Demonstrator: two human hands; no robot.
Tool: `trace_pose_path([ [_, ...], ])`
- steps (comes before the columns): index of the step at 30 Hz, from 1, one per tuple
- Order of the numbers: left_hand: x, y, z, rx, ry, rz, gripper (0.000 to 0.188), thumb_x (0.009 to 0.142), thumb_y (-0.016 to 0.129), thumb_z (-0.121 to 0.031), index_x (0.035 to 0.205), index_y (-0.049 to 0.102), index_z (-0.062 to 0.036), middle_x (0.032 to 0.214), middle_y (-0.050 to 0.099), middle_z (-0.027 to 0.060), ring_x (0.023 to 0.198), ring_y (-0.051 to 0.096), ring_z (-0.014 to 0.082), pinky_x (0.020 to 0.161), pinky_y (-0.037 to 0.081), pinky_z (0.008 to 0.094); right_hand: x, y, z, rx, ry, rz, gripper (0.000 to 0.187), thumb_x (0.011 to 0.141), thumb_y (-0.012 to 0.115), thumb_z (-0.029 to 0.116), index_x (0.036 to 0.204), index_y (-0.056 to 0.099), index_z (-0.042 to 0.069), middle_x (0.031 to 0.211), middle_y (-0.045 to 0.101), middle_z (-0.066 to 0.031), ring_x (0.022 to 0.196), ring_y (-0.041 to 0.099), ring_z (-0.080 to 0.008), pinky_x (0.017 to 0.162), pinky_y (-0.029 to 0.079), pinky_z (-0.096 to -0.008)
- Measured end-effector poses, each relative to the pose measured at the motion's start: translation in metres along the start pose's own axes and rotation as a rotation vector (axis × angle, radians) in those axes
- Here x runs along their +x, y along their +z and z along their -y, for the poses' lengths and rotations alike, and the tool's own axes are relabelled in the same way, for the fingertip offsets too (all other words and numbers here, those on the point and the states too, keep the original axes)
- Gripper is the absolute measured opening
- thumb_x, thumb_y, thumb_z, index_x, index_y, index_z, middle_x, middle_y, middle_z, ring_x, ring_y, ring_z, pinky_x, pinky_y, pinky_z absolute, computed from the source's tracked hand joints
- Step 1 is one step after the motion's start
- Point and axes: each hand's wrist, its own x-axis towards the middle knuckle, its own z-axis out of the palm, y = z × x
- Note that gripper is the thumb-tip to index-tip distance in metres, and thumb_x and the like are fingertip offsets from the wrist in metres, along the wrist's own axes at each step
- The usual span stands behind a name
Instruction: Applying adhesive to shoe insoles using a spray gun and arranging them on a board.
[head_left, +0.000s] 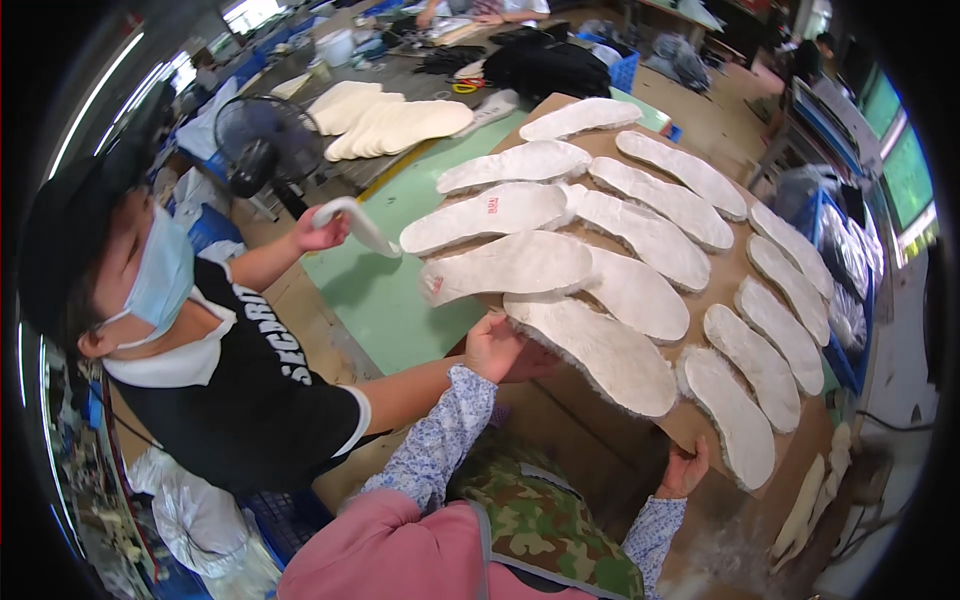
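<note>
A brown cardboard sheet (692, 424) carries several white insoles with fluffy edges, laid in rows. My left hand (495, 347) is closed on the sheet's near left edge, beside the end of a large fluffy insole (598, 355). At the near right edge, my right hand (682, 470) grips the same sheet, next to another insole (730, 415). Some of my fingers are hidden beneath it. A co-worker at my left holds a single insole (362, 228) in one hand (320, 229). The co-worker's other arm (420, 390) reaches under the sheet beside my left hand.
A green-topped table (375, 300) lies beyond the sheet, with a pile of cream insoles (390, 122) past it. A black fan (265, 150) stands near the co-worker. Blue crates with plastic bags (850, 290) are at right. Black material (550, 70) and yellow-handled scissors (467, 87) lie farther back.
</note>
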Motion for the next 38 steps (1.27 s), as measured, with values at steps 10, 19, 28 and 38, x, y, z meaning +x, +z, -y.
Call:
trace_pose_path([
  [10, -0.046, 0.008, 0.077, 0.228, 0.311, 0.162, 0.053, 0.078, 0.05, -0.012, 0.13, 0.044, -0.0128, 0.131, 0.049, 0.006, 0.123, 0.042, 0.0231, 0.105, 0.03, 0.0437, 0.054, -0.06, -0.002, 0.219, 0.114, 0.292, 0.031, 0.091, 0.055, 0.01, 0.119, 0.055, -0.005, 0.122, 0.059, -0.0184, 0.112, 0.058, -0.0292, 0.099, 0.048, -0.0427],
  [19, -0.063, 0.01, 0.115, 0.179, 0.47, 0.269, 0.058, 0.076, 0.05, -0.01, 0.133, 0.039, -0.0073, 0.131, 0.045, 0.0106, 0.125, 0.039, 0.0263, 0.111, 0.027, 0.046, 0.076, -0.064, 0.018, 0.235, 0.133, 0.37, 0.033, 0.089, 0.054, 0.004, 0.121, 0.053, -0.004, 0.122, 0.059, -0.0177, 0.114, 0.056, -0.0316, 0.102, 0.043, -0.0502],
  [28, -0.102, 0.021, 0.126, 0.225, 0.592, 0.393, 0.062, 0.08, 0.049, -0.009, 0.139, 0.033, -0.0035, 0.135, 0.042, 0.0109, 0.128, 0.039, 0.027, 0.113, 0.026, 0.0439, 0.05, -0.016, 0.041, 0.168, 0.094, 0.395, 0.02, 0.085, 0.059, 0.004, 0.105, 0.06, -0.001, 0.109, 0.064, -0.0123, 0.104, 0.061, -0.0263, 0.091, 0.051, -0.0455],
  [38, -0.156, 0.073, 0.125, 0.544, 0.864, 0.462, 0.075, 0.085, 0.047, -0.018, 0.149, 0.01, -0.0038, 0.155, 0.013, 0.0169, 0.141, 0.021, 0.0343, 0.117, 0.017, 0.0463, 0.022, 0.168, 0.055, -0.025, 0.03, 0.87, 0.027, 0.088, 0.059, 0.007, 0.113, 0.054, 0.0, 0.116, 0.06, -0.0083, 0.109, 0.057, -0.0225, 0.094, 0.049, -0.0493],
])
